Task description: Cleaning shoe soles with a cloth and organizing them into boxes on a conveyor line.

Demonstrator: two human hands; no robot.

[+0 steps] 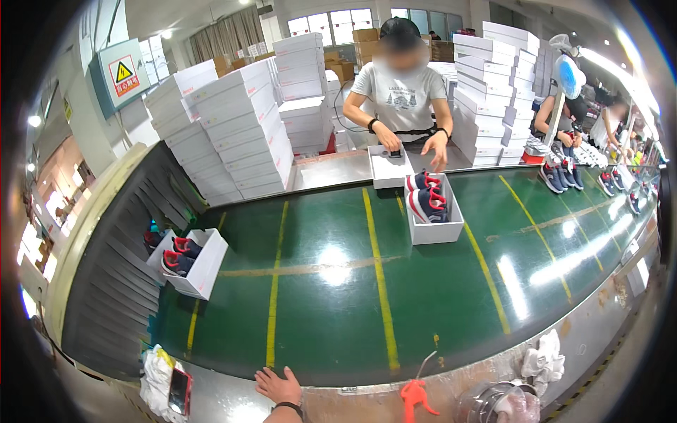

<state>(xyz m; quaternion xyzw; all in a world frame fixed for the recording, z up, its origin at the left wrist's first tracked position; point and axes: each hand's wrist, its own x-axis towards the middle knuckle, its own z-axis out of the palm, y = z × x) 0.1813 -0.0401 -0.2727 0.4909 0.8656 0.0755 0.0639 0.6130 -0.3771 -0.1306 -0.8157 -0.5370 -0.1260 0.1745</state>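
Observation:
My left hand point(277, 386) rests flat on the metal rim at the near edge of the green conveyor belt point(338, 282), fingers spread, holding nothing; a dark band sits on the wrist. My right hand is out of the picture. On the belt, an open white shoebox point(434, 229) holds a pair of navy and red shoes. A second open white box point(201, 264) with the same kind of shoes lies at the belt's left end. Across the belt a person in a grey shirt point(400, 95) handles another white box point(390, 168).
Tall stacks of white shoeboxes point(240, 127) stand behind the belt on the left and right. Loose shoes point(560, 176) lie at the far right, where other people work. An orange tool point(412, 396), white rags point(543, 359) and a phone point(179, 391) lie near the front rim.

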